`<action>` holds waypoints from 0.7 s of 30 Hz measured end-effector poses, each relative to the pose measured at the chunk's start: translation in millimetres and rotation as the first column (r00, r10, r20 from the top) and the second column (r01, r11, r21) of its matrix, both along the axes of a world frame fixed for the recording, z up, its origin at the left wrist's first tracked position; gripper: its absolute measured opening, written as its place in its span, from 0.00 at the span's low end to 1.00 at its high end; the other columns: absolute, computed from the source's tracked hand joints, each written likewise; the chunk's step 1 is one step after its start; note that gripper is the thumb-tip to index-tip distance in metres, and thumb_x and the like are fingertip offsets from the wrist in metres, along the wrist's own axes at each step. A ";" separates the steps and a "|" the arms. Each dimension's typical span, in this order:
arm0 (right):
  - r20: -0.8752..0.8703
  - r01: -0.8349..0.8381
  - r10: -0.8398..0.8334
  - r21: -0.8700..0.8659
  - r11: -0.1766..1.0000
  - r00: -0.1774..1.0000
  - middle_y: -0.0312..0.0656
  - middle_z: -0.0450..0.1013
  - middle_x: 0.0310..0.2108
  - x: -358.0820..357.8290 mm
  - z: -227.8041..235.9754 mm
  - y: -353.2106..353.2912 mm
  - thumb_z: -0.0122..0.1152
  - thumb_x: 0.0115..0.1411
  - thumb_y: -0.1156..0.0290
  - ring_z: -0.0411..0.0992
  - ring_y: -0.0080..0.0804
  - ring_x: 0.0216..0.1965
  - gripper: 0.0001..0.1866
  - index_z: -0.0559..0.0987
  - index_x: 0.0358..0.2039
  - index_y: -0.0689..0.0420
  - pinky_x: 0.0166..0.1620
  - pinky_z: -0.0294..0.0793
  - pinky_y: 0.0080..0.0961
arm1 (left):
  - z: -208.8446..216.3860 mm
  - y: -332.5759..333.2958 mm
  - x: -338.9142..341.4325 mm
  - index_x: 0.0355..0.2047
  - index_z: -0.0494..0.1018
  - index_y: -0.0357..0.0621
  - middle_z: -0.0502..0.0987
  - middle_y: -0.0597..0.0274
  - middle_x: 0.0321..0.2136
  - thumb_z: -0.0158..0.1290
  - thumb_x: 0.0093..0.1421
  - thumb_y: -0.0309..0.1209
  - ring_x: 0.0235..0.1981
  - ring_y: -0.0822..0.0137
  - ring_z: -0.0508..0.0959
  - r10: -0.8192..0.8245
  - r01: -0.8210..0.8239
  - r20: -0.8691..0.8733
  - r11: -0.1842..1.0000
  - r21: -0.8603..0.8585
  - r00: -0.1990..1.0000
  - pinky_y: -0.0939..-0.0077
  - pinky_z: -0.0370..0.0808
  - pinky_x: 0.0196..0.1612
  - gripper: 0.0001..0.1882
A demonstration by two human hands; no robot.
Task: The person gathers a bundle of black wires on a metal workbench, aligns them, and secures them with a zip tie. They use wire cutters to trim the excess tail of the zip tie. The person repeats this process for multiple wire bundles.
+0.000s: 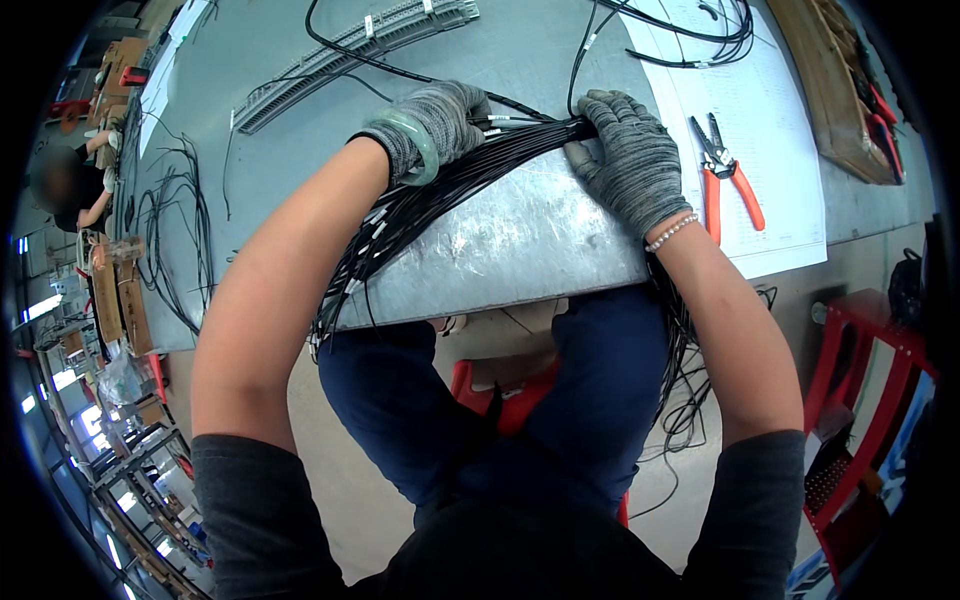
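A thick bundle of black cables [455,188] with white marker sleeves runs across the metal table [540,250] and hangs over its front edge. My left hand [436,122], in a grey knit glove, is curled over the upper side of the bundle; its fingertips are partly hidden, and a few cables with white labels stick out past them. At the bundle's gathered right end, my gloved right hand [630,155] lies over the cables with its thumb beneath and fingers wrapped over. From under my right wrist the cables drop down past the table edge.
Orange-handled wire strippers [718,170] lie on printed sheets [785,215] at the right, beside a wooden box [835,90]. Slotted grey strips [345,70] lie at the back. Loose black cables [165,235] spread at the left. A red stool [510,385] is beneath me; another person works far left.
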State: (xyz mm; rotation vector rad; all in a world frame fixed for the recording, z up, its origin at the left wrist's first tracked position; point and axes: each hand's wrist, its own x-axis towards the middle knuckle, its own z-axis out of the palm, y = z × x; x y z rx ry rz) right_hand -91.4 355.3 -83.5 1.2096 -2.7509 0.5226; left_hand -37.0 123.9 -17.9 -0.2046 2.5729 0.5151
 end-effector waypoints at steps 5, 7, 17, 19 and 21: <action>0.008 0.026 -0.026 0.027 0.999 1.000 0.43 0.69 0.53 3.8 6.9 -2.3 0.59 0.56 0.56 0.65 0.40 0.58 0.24 0.73 0.50 0.55 0.61 0.62 0.35 | 5.9 -3.1 -7.0 0.41 0.77 0.47 0.80 0.58 0.28 0.52 0.59 0.33 0.31 0.61 0.79 -0.128 0.113 -0.115 0.985 -0.129 0.985 0.68 0.75 0.41 0.11; -0.005 0.017 -0.017 0.027 0.999 1.000 0.43 0.69 0.54 3.6 2.5 -3.1 0.58 0.57 0.55 0.64 0.40 0.59 0.24 0.74 0.50 0.55 0.62 0.61 0.35 | 13.2 -5.3 -12.1 0.40 0.78 0.48 0.80 0.59 0.27 0.52 0.60 0.33 0.31 0.61 0.79 -0.273 0.195 -0.241 0.933 -0.303 0.931 0.67 0.75 0.42 0.10; 0.009 0.016 -0.016 0.057 0.998 1.000 0.44 0.68 0.54 -0.7 -1.0 2.8 0.58 0.57 0.55 0.64 0.39 0.59 0.25 0.74 0.51 0.55 0.61 0.62 0.35 | 77.5 28.1 -41.0 0.32 0.79 0.52 0.77 0.54 0.43 0.48 0.57 0.36 0.50 0.57 0.74 -0.685 0.283 -0.119 0.444 -0.850 0.719 0.62 0.68 0.53 0.10; -0.003 0.019 -0.019 0.056 0.998 1.000 0.43 0.68 0.55 -0.5 0.5 0.2 0.58 0.57 0.55 0.63 0.39 0.59 0.25 0.73 0.51 0.55 0.61 0.61 0.35 | 55.5 5.4 -51.4 0.34 0.79 0.48 0.73 0.55 0.50 0.46 0.57 0.36 0.56 0.56 0.68 -0.754 0.157 -0.280 0.451 -0.879 0.594 0.59 0.60 0.59 0.12; -0.053 0.014 -0.012 0.036 0.999 0.999 0.42 0.68 0.54 1.5 -1.1 -1.9 0.58 0.57 0.55 0.64 0.37 0.59 0.25 0.73 0.52 0.55 0.61 0.62 0.35 | 41.2 -6.2 -59.2 0.34 0.79 0.44 0.74 0.55 0.48 0.47 0.56 0.36 0.53 0.55 0.70 -0.766 0.029 -0.434 0.506 -0.862 0.474 0.60 0.60 0.58 0.13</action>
